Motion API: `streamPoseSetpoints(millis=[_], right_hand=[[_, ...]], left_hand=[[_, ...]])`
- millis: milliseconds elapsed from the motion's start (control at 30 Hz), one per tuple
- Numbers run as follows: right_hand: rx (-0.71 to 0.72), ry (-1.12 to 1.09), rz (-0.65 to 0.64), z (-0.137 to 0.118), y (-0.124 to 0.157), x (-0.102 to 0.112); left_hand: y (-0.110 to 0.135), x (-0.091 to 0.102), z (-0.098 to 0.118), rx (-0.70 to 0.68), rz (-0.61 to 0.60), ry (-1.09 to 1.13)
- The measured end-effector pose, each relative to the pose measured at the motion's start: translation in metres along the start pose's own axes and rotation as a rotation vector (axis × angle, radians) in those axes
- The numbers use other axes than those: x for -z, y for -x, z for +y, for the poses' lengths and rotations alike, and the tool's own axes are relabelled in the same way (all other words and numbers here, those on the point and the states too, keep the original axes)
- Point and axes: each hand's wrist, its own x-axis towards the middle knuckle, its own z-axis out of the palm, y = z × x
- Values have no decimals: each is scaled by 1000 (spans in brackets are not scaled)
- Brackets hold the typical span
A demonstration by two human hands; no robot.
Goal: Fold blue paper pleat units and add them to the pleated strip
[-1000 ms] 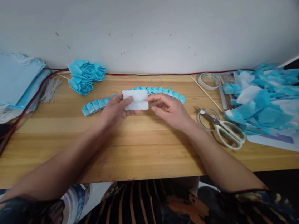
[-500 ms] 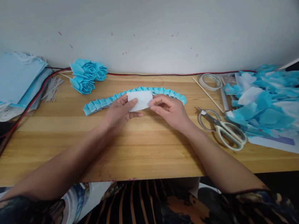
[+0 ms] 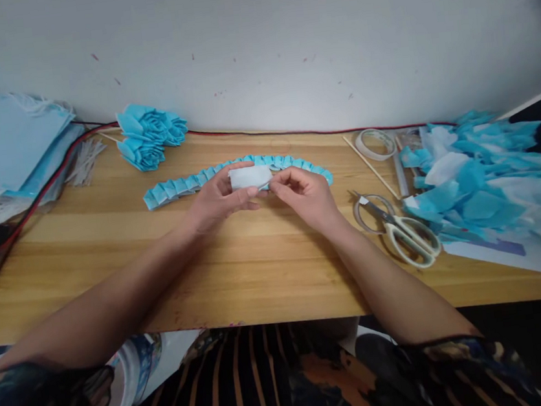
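Between my two hands is a small piece of white fabric (image 3: 250, 177), its lower edge partly rolled or folded, with a sliver of blue at the right. My left hand (image 3: 224, 198) grips its left side, thumb along the lower edge. The fingertips of my right hand (image 3: 302, 193) pinch its lower right corner. Just behind my hands, a curved row of folded blue petals (image 3: 178, 187) lies on the wooden table (image 3: 200, 269), its middle partly hidden by the fabric and fingers.
Blue fabric roses (image 3: 148, 135) lie at the back left, near stacked face masks (image 3: 10, 145) and thin white strips (image 3: 85, 162). On the right are scissors (image 3: 403, 233), two tape rolls (image 3: 375, 145), a wooden stick (image 3: 369, 167) and a heap of blue and white fabric pieces (image 3: 483, 185).
The white piece has become shorter in height as its lower edge is turned up. My left thumb has moved down from its face to that edge.
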Motion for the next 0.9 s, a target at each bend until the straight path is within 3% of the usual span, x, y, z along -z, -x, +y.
streamPoseSetpoints(millis=[367, 667, 800, 900], right_hand=[[-35, -30, -11, 1, -1, -1], [-155, -304, -83, 4, -1, 3], [-127, -270, -161, 3, -1, 4], [-80, -194, -139, 6, -3, 4]], left_hand=[[-3, 5, -6, -54, 75, -77], [-4, 5, -7, -98, 100, -183], [-3, 2, -5, -96, 81, -233], [-3, 0, -4, -91, 75, -283]])
